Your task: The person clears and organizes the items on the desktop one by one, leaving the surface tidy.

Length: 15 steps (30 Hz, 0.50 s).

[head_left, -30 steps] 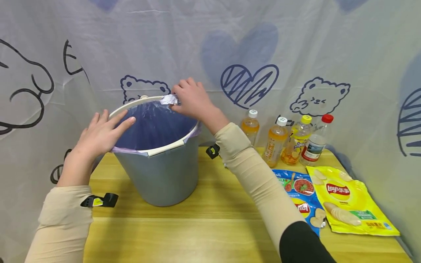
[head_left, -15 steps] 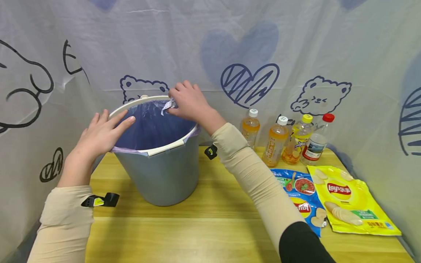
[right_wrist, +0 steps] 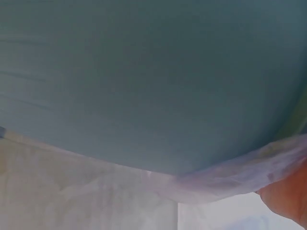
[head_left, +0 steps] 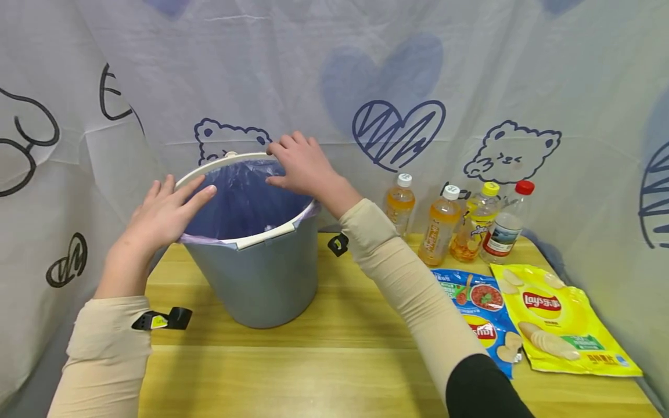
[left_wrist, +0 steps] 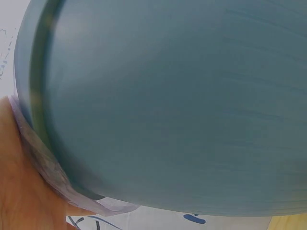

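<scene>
A blue-grey trash bin [head_left: 272,284] with a white rim stands on the wooden table, lined with a purple plastic bag [head_left: 235,197]. On the bin's left rim rests my left hand [head_left: 162,215], its fingers spread and thumb extended. My right hand [head_left: 303,165] is over the right back rim, fingers loosely bent and nothing between them. Deep in the liner shows a small whitish crumpled scrap [head_left: 269,227]. Both wrist views are mostly filled by the bin's outer wall [left_wrist: 168,105], with the liner's edge [right_wrist: 225,179] folded over.
To the right stand several drink bottles [head_left: 439,229]. In front of them lie a blue chip bag [head_left: 483,307], partly behind my right sleeve, and a yellow chip bag [head_left: 554,325]. A patterned curtain [head_left: 334,69] hangs close behind the bin.
My right hand has let go of the crumpled silvery scrap, which has dropped into the bin. My left hand has stayed on the rim.
</scene>
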Motion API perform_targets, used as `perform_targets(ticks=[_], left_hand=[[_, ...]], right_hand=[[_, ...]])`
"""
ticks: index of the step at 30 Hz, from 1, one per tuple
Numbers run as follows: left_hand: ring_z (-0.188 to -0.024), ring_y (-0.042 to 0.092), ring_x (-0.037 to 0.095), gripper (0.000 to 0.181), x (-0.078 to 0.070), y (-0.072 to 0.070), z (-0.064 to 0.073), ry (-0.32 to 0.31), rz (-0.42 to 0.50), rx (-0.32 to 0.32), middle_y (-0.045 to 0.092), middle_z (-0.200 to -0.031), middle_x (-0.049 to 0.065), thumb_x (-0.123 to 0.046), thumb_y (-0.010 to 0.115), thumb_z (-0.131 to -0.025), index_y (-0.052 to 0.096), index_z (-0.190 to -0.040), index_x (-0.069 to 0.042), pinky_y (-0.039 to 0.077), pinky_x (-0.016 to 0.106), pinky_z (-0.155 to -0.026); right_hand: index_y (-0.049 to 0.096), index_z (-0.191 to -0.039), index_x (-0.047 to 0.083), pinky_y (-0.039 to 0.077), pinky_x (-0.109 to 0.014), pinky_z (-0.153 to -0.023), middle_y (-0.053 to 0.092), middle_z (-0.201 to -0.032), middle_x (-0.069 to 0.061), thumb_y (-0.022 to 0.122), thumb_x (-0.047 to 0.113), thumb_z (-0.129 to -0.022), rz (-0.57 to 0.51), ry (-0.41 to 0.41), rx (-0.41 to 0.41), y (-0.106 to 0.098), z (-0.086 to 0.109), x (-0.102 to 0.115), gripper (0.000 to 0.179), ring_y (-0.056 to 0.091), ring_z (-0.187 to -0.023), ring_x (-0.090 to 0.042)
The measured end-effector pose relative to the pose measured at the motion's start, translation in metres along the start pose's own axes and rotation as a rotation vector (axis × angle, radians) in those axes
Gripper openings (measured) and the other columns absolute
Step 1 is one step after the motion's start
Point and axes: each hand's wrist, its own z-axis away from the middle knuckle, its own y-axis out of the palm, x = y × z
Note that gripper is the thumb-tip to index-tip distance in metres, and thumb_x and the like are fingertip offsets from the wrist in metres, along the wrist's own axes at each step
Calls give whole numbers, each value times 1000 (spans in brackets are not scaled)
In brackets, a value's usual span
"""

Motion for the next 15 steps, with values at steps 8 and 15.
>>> perform_targets(ticks=[8,15], left_hand=[[-143,-17,55,82,-1,0,2,-1,0,-2,-16,-157,31,-76,10,-92,5,-158,-27,2,79,-107],[-143,-17,55,82,-1,-1,2,-3,-3,-3,-15,-157,31,-76,10,-92,6,-158,-27,3,79,-107]], right_hand=[[48,-140,25,37,-42,-107,51,-136,1,58,58,-91,-49,-13,-56,-2,11,-7,60,41,-131,-23],[52,-136,23,39,-43,-104,52,-132,-2,57,56,-93,-98,-18,-135,-6,26,-18,55,43,-129,-25]])
